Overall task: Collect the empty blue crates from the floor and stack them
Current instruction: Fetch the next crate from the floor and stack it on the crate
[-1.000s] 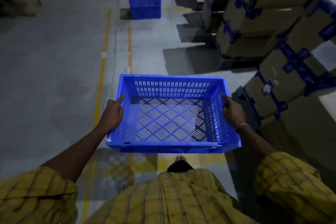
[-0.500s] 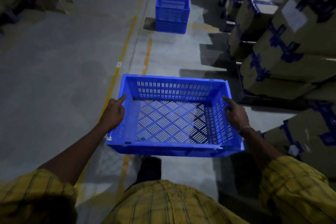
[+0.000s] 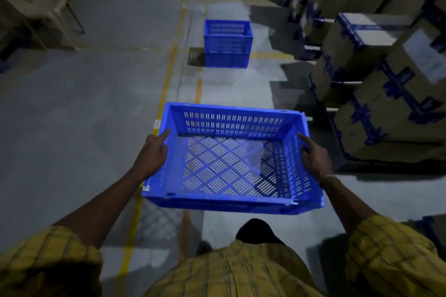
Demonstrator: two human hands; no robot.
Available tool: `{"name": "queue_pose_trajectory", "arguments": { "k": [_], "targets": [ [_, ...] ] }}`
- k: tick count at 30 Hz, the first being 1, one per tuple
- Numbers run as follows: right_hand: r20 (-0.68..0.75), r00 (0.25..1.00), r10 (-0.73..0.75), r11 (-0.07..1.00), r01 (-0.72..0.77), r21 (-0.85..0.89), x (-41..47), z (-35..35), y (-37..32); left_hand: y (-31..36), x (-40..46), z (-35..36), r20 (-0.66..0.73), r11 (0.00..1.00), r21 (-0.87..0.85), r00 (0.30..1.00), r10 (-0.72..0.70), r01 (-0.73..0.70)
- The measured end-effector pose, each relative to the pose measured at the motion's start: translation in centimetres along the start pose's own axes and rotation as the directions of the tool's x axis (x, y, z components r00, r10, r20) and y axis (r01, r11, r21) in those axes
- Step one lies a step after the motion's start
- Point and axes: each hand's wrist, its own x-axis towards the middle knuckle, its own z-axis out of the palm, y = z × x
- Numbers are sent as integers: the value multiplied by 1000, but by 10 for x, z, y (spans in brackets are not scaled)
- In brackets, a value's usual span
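Note:
An empty blue slotted crate point(image 3: 229, 164) is carried level in front of my body, above the floor. My left hand point(image 3: 152, 154) grips its left side wall, index finger stretched along the rim. My right hand point(image 3: 313, 158) grips the right side wall the same way. Farther ahead on the floor stands a taller blue crate stack point(image 3: 228, 43), upright, next to the yellow floor lines.
Strapped cardboard boxes point(image 3: 376, 84) are piled along the right side of the aisle. Shelving and more boxes point(image 3: 36, 7) stand at the upper left. Yellow painted lines point(image 3: 166, 84) run down the grey concrete floor. My foot point(image 3: 204, 247) shows below the crate.
I have walked forward with the crate held in both hands. The blue crate stack on the floor ahead has come nearer and now sits lower in the view.

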Motion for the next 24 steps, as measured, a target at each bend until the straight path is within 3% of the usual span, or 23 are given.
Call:
{"name": "queue_pose_trajectory", "arguments": {
  "k": [11,24],
  "targets": [
    [22,1000,-6,999,7,-34,282,27,-42,-13,274,25,5,1000,-4,1000,8,-8],
    [62,997,-40,997,44,-61,591,-3,-101,22,566,17,-58,999,-32,998,-20,19]
  ]
}}
